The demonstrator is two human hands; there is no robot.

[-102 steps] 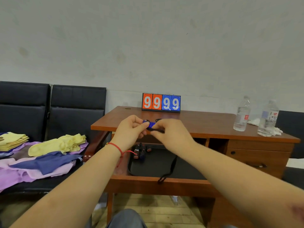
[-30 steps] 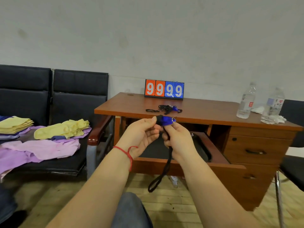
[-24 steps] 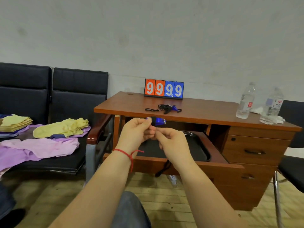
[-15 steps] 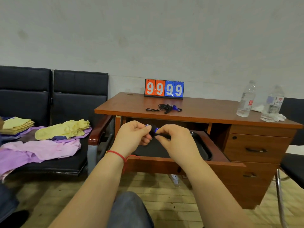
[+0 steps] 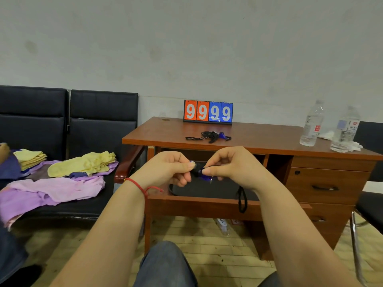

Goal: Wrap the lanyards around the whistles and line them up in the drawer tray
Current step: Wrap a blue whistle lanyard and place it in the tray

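While both hands meet in mid-air above the open drawer, the left hand pinches one end of the blue whistle between thumb and curled fingers, and the right hand pinches the other end, thumb tip pressed right against it. Fingers on both sides are curled in tight, clamped on that whistle. Black cord is bunched around its middle, and a small metal ring hangs just under it. From beneath the right wrist, the loose black lanyard drops in a loop over the front edge of the drawer. Down inside the drawer sits the dark tray, directly below the hands; how far the whistle is above it I can't tell. A red string bracelet circles the left wrist.

Further out, on the brown desk, another blue whistle lies in a tangle of black cord, well apart from the hands. Behind that stands a flip scoreboard reading 9999, two orange cards and two blue. Two clear water bottles stand at the desk's right end, beside some white tissue. Off to the left, black seats carry piles of yellow and purple cloths.
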